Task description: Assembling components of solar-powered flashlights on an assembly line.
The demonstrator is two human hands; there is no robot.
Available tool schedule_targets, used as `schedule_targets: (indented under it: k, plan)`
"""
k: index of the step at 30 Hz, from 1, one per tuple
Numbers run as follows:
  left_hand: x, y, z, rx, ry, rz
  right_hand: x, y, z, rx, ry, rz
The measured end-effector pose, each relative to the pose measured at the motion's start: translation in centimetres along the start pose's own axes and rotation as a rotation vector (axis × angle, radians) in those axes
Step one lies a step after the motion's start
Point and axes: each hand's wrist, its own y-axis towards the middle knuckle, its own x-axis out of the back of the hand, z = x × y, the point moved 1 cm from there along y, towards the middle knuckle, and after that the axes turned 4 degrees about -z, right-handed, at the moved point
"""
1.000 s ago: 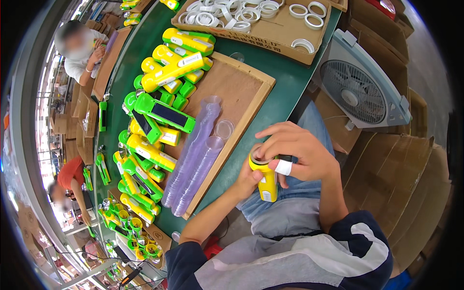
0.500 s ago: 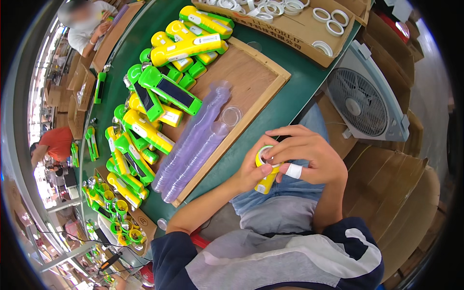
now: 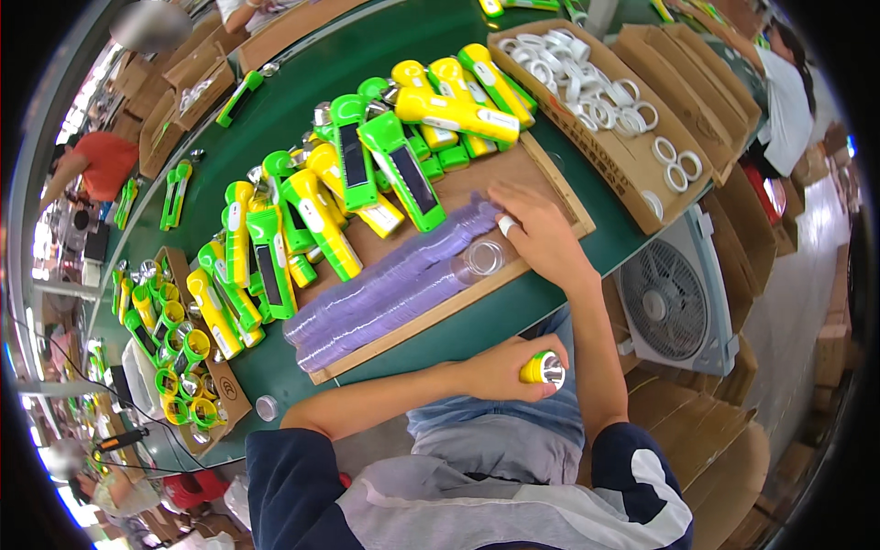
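Observation:
My left hand [image 3: 502, 369] is closed around a yellow-green flashlight [image 3: 530, 370] near my lap, its shiny round reflector turned upward. Most of its body is hidden in my palm. My right hand [image 3: 539, 234], with white tape on the thumb, reaches over the wooden tray [image 3: 561, 181]. Its fingers and thumb are spread at the right end of the farther row of purple-tinted clear discs [image 3: 394, 261]; whether they grip a disc is hidden. A nearer row of clear discs [image 3: 380, 316] lies alongside, with a few loose clear discs [image 3: 484, 258] at its end.
Several green-and-yellow flashlights [image 3: 316, 220] are heaped along the tray's far side. At right stands a cardboard box [image 3: 600, 151] of white rings [image 3: 596, 110], above a box fan [image 3: 669, 298]. Another box [image 3: 225, 390] at left holds flashlight parts. Other people work around the green table [image 3: 316, 78].
My right hand has left the flashlight and reached out to the disc row. My left hand keeps the flashlight, now tilted so its reflector shows. The view has turned toward the right.

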Motion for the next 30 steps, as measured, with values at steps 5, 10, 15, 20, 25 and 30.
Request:
schedule_targets:
  k: [5,10,15,20,25,30]
  plan:
    - [-0.1,-0.1,-0.2,0.023,0.01,0.026,0.2,-0.9,-0.1,-0.18,0.096,0.064]
    - [0.4,-0.2,-0.2,-0.029,-0.026,-0.05,2.5,-2.1,1.3,-0.297,0.31,-0.149]
    - [0.4,-0.5,0.6,-0.064,-0.118,-0.213,4.5,-4.1,3.3,-0.422,0.45,-0.33]
    - [0.5,-0.2,0.2,0.027,-0.044,-0.147,1.9,-0.9,1.7,-0.198,-0.026,-0.352]
    - [0.3,-0.2,-0.3,0.008,-0.041,-0.135,-1.0,0.1,0.9,-0.245,-0.022,-0.172]
    - [0.1,-0.4,0.2,0.029,-0.068,-0.127,-0.1,0.1,1.6,-0.279,0.119,-0.148]
